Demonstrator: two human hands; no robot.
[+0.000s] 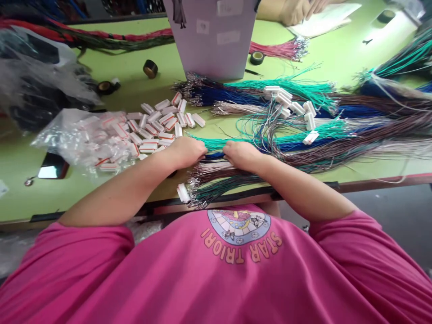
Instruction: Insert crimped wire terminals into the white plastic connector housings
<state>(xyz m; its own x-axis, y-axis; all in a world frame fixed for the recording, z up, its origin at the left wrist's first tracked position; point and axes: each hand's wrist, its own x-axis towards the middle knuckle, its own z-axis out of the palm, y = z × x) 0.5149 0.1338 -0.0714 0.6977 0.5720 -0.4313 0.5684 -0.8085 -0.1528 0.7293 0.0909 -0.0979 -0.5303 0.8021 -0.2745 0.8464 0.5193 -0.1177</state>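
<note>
My left hand is closed at the left ends of the green wires, beside loose white connector housings with red-orange stripes. Its fingertips are bent under, so what they hold is hidden. Close by on the right, my right hand lies over the green and blue wires, its fingers pinched together; I cannot make out what is in them. A small gap parts the two hands. White and brown wires with metal-tipped ends lie just below, next to a single white housing.
A clear plastic bag of housings and a phone lie left. Housings joined to wires rest on bundles at right. A pale upright panel stands behind, with tape rolls near. Another person's hands are across the table.
</note>
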